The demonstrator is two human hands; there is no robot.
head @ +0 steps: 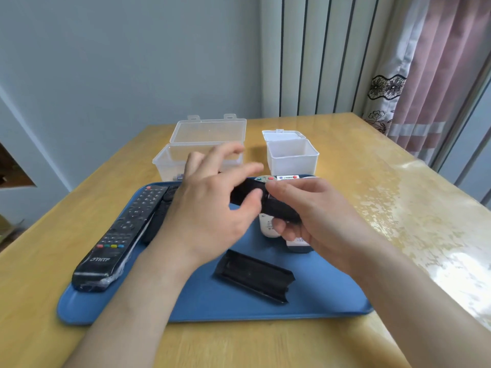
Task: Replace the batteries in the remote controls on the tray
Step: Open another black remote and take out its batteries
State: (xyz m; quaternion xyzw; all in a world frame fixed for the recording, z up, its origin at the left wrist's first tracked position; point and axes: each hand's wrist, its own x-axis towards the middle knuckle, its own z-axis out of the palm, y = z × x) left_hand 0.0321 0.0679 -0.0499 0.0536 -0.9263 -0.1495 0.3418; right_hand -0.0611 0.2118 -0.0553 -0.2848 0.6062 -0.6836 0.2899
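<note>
Closest to you, on the blue plastic tray (202, 306), lies a loose black plastic battery cover (253, 278), and above it your right hand (318, 216) grips one end of a black remote control (244, 192) while your left hand (210, 213), fingers spread wide, touches it with the thumb.

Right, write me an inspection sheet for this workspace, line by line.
Surface: yellow wooden table; blue plastic tray on it.
Job's things: small black remote held above tray; black battery cover on tray; long wrapped black remote at tray's left; pale remotes partly hidden.
Clutter: large clear plastic box and small clear plastic box, lids open, behind tray.
Grippers: right hand grips small black remote; left hand rests thumb on it, fingers spread.
Cables: nothing seen.
Surroundings: grey wall, pink curtain.
</note>
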